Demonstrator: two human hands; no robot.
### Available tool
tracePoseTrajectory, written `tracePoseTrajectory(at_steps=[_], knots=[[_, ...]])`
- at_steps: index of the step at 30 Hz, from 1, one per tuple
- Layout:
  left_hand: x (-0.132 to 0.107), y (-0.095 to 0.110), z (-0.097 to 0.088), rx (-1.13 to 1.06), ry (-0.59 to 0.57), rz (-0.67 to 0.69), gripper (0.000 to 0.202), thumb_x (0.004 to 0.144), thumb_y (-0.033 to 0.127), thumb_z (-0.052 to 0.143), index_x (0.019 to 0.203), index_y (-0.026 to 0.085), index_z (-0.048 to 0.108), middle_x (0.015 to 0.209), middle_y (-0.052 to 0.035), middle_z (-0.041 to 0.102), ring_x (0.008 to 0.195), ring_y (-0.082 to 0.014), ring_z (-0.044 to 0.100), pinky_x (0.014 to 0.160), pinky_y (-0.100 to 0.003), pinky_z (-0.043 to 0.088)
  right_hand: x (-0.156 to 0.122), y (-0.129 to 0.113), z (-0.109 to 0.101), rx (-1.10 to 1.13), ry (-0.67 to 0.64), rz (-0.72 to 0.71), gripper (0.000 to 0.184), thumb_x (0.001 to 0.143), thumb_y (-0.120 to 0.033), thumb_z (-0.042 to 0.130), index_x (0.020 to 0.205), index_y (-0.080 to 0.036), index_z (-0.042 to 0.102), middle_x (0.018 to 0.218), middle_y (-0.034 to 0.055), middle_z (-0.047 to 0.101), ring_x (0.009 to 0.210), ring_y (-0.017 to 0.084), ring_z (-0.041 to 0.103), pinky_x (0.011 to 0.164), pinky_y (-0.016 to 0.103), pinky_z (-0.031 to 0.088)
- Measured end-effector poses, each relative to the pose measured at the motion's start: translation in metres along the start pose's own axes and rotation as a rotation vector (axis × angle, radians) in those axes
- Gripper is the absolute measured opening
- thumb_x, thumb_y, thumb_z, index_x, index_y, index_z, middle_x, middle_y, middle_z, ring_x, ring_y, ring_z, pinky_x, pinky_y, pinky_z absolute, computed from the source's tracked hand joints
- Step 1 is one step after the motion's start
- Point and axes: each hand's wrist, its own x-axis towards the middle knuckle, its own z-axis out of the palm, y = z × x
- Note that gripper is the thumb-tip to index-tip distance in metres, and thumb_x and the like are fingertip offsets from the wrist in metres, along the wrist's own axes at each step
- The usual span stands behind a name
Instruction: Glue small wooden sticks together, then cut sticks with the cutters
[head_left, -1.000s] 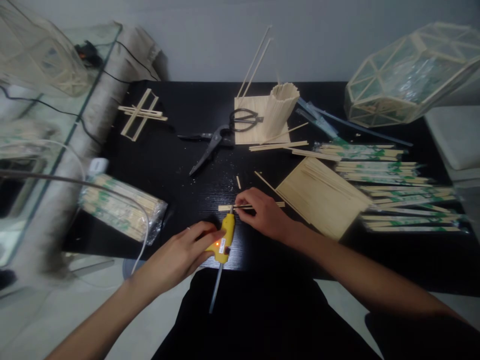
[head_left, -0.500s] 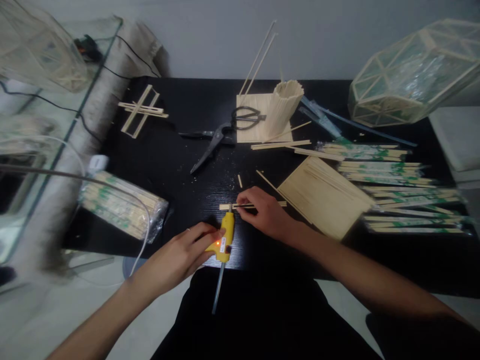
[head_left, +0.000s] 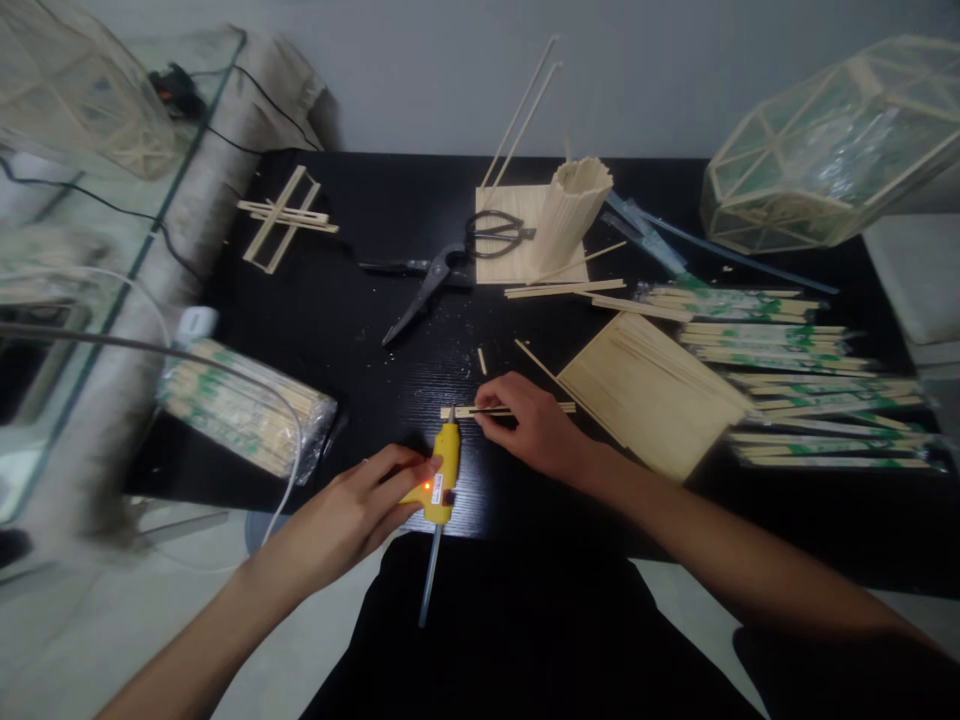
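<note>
My left hand (head_left: pixel 356 510) is wrapped round a yellow glue gun (head_left: pixel 442 480) whose red light glows. Its nozzle points at the left end of some thin wooden sticks (head_left: pixel 459 411) lying flat near the front of the black table (head_left: pixel 360 340). My right hand (head_left: pixel 529 425) pinches those sticks and presses them against the tabletop. A clear glue stick (head_left: pixel 429 578) pokes out of the gun's back toward me.
A flat panel of glued sticks (head_left: pixel 649 390) lies right of my hand, with wrapped chopsticks (head_left: pixel 787 380) beyond. Shears (head_left: pixel 435 275), a stick-built cup (head_left: pixel 568 215) and a cross frame (head_left: pixel 285 215) sit farther back. A bag of chopsticks (head_left: pixel 240 410) lies left. A wire-frame polyhedron (head_left: pixel 832 140) stands far right.
The glue gun nozzle has slid a little leftward along the sticks. My right hand stays on them.
</note>
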Motion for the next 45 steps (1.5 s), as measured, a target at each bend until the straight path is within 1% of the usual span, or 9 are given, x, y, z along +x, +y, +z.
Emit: tracePoseTrajectory(at_steps=[11, 15, 20, 28, 32, 36, 38, 40, 45], knots=[[-0.012, -0.008, 0.005, 0.137, 0.080, 0.052, 0.040, 0.104, 0.022, 0.052, 0.145, 0.024, 0.055, 0.130, -0.0090, 0.066, 0.106, -0.0189, 0.074, 0.090, -0.031, 0.064, 0.000, -0.001, -0.001, 0.005, 0.000, 0.005, 0.011, 0.093, -0.012, 0.061, 0.096, -0.022, 0.059, 0.095, 0.0033, 0.066, 0.090, 0.018, 0.064, 0.083, 0.033, 0.055], [-0.016, -0.010, 0.007, 0.190, 0.150, 0.112, 0.036, 0.103, 0.022, 0.055, 0.139, 0.022, 0.061, 0.131, -0.0090, 0.069, 0.109, -0.0189, 0.074, 0.093, -0.030, 0.063, 0.000, 0.000, -0.001, -0.007, -0.006, 0.005, 0.010, 0.093, -0.013, 0.061, 0.096, -0.022, 0.059, 0.094, 0.0036, 0.066, 0.089, 0.018, 0.064, 0.082, 0.033, 0.054], [-0.016, -0.011, 0.007, 0.222, 0.151, 0.142, 0.030, 0.104, 0.021, 0.054, 0.131, 0.021, 0.065, 0.131, -0.0103, 0.068, 0.105, -0.0182, 0.075, 0.090, -0.029, 0.064, -0.001, 0.000, 0.000, 0.002, -0.011, 0.015, 0.010, 0.093, -0.014, 0.060, 0.097, -0.023, 0.059, 0.095, 0.0033, 0.066, 0.090, 0.018, 0.063, 0.082, 0.032, 0.054], [-0.019, -0.011, 0.005, 0.180, 0.097, 0.078, 0.033, 0.105, 0.024, 0.052, 0.136, 0.024, 0.062, 0.134, -0.0090, 0.066, 0.103, -0.0178, 0.076, 0.093, -0.031, 0.064, -0.001, 0.000, -0.001, 0.002, -0.017, 0.018, 0.008, 0.094, -0.015, 0.059, 0.096, -0.022, 0.059, 0.095, 0.0037, 0.067, 0.091, 0.018, 0.063, 0.084, 0.033, 0.053], [-0.023, -0.014, 0.007, 0.150, 0.103, 0.028, 0.033, 0.104, 0.023, 0.052, 0.136, 0.025, 0.061, 0.135, -0.0092, 0.065, 0.110, -0.0199, 0.074, 0.096, -0.034, 0.063, 0.000, 0.000, -0.001, -0.015, -0.008, -0.004, 0.009, 0.094, -0.014, 0.059, 0.096, -0.022, 0.059, 0.094, 0.0033, 0.067, 0.090, 0.018, 0.063, 0.083, 0.033, 0.053], [-0.023, -0.014, 0.002, 0.135, 0.125, 0.006, 0.032, 0.103, 0.022, 0.054, 0.134, 0.025, 0.061, 0.136, -0.0099, 0.064, 0.117, -0.0217, 0.070, 0.099, -0.036, 0.061, 0.000, 0.000, -0.001, -0.015, -0.007, -0.003, 0.009, 0.094, -0.013, 0.060, 0.096, -0.022, 0.059, 0.094, 0.0036, 0.067, 0.089, 0.018, 0.064, 0.082, 0.034, 0.054], [-0.019, -0.013, -0.004, 0.138, 0.184, 0.013, 0.036, 0.102, 0.021, 0.056, 0.137, 0.026, 0.058, 0.136, -0.0097, 0.064, 0.118, -0.0224, 0.069, 0.099, -0.035, 0.059, 0.000, 0.000, -0.001, -0.018, -0.011, 0.000, 0.009, 0.093, -0.013, 0.061, 0.097, -0.022, 0.060, 0.094, 0.0039, 0.067, 0.089, 0.019, 0.064, 0.082, 0.034, 0.054], [-0.010, -0.011, -0.009, 0.147, 0.286, -0.005, 0.038, 0.100, 0.021, 0.059, 0.138, 0.026, 0.056, 0.134, -0.0091, 0.066, 0.117, -0.0226, 0.069, 0.098, -0.035, 0.059, 0.000, 0.000, -0.001, -0.028, -0.003, -0.009, 0.009, 0.093, -0.013, 0.061, 0.096, -0.022, 0.060, 0.093, 0.0040, 0.068, 0.088, 0.019, 0.064, 0.081, 0.034, 0.054], [0.038, -0.014, -0.021, 0.137, 0.621, -0.217, 0.035, 0.094, 0.034, 0.068, 0.126, 0.023, 0.059, 0.119, -0.0074, 0.069, 0.103, -0.0236, 0.070, 0.087, -0.036, 0.059, 0.000, 0.001, 0.001, -0.019, 0.013, -0.030, 0.011, 0.093, -0.011, 0.062, 0.097, -0.021, 0.060, 0.093, 0.0047, 0.068, 0.089, 0.019, 0.065, 0.080, 0.033, 0.055]])
